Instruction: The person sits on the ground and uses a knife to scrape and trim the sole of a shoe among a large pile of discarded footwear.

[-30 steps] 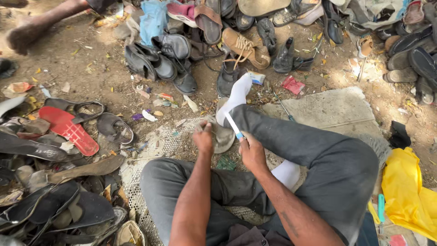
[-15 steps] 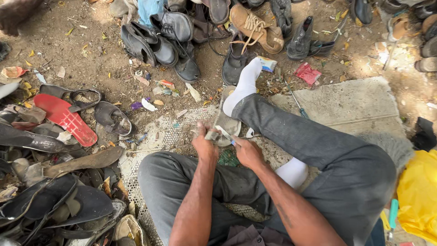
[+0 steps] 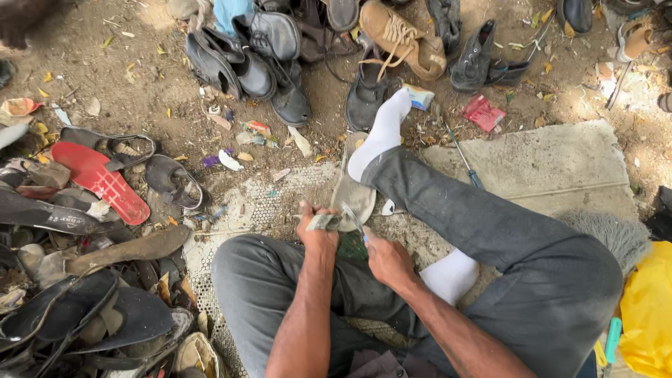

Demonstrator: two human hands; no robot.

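Holding grey sole piece (image 3: 323, 222) in left hand (image 3: 316, 231), grip clamped on it, over perforated mat (image 3: 259, 206) | right hand (image 3: 383, 257) just beside, grip closed on thin blade tool (image 3: 353, 220) touching piece | worn shoe sole (image 3: 352, 187) under socked foot (image 3: 381, 136)

I am looking down at grey trousers (image 3: 490, 238), dusty and smudged pale along the shins and knees, the cloth creasing in soft folds over both legs. I am seeing white socks: one (image 3: 381, 133) covering a foot and ankle below the trouser cuff, the other (image 3: 451, 276) showing just under the second cuff. The left hand (image 3: 318, 234) and right hand (image 3: 387, 259) are bare, and both forearms are showing no sleeves, watch or rings that I can make out.
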